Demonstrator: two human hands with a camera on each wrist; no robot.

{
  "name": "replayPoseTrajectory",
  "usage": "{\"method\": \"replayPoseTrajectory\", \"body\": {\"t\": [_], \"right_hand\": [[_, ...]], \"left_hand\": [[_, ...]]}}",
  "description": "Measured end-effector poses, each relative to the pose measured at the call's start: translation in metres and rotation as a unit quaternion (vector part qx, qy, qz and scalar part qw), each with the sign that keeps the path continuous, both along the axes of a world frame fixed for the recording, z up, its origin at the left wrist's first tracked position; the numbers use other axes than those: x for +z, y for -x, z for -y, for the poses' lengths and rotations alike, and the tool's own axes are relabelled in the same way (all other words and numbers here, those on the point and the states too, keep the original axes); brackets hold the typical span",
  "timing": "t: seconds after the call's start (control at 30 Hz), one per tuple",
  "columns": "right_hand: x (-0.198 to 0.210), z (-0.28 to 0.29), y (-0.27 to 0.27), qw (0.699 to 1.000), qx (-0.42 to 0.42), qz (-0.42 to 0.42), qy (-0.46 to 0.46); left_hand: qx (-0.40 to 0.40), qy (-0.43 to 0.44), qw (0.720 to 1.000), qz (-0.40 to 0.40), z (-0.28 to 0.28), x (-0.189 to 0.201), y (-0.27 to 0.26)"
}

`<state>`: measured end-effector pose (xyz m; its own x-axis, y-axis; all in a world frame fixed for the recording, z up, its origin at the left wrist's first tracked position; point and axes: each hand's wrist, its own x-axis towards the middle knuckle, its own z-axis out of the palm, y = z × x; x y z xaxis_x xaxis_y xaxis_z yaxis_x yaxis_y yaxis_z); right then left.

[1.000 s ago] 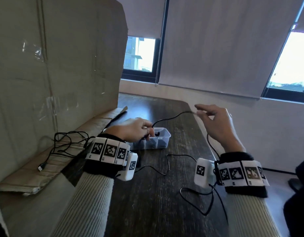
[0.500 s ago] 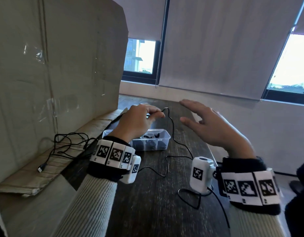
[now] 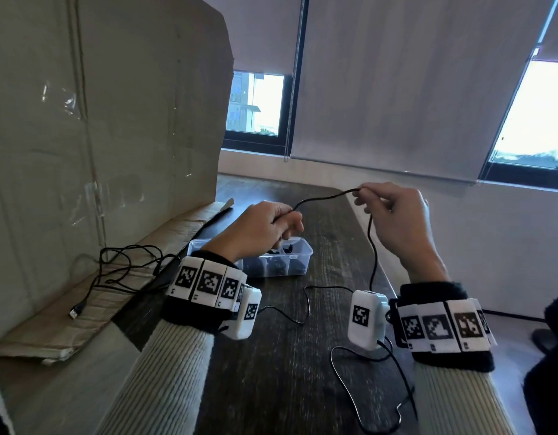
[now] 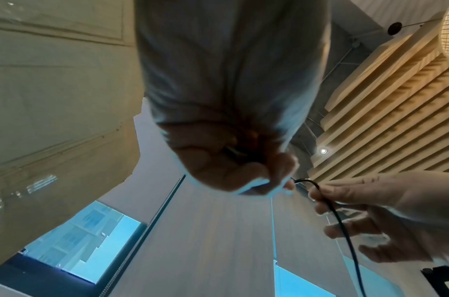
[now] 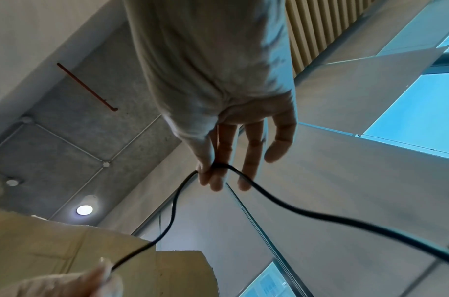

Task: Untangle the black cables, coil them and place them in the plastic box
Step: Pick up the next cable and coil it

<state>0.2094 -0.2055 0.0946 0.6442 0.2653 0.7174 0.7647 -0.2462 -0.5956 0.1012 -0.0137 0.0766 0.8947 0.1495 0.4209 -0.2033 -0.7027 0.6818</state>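
Cable (image 3: 326,198) spans my two hands above the box (image 3: 298,258): left hand (image 3: 262,227) fisted round one end, right hand (image 3: 397,219) pinching it by thumb and forefinger, other fingers loose, ready for coiling.

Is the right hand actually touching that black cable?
Touching. The right wrist view shows the right hand pinching the black cable between thumb and fingers; the head view agrees.

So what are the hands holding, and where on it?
One black cable: left hand grips its bunched end, right hand pinches it further along between thumb and forefinger.
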Motion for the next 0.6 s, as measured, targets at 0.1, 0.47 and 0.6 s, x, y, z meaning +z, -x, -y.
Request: {"method": "replayPoseTrajectory", "body": {"t": [0.1,0.47,0.6], "right_hand": [[-0.005,-0.004,-0.006,0.998,0.034,-0.038,-0.033],[-0.018,-0.032,0.004,0.988,0.14,-0.053,0.03],[-0.021,-0.04,0.011,0.973,0.197,-0.103,0.068]], "left_hand": [[-0.024,0.087,0.995,0.035,0.008,0.005,-0.001],[-0.061,0.323,0.939,0.1,0.018,0.014,0.002],[-0.092,0.438,0.883,0.139,0.025,0.022,0.004]]}}
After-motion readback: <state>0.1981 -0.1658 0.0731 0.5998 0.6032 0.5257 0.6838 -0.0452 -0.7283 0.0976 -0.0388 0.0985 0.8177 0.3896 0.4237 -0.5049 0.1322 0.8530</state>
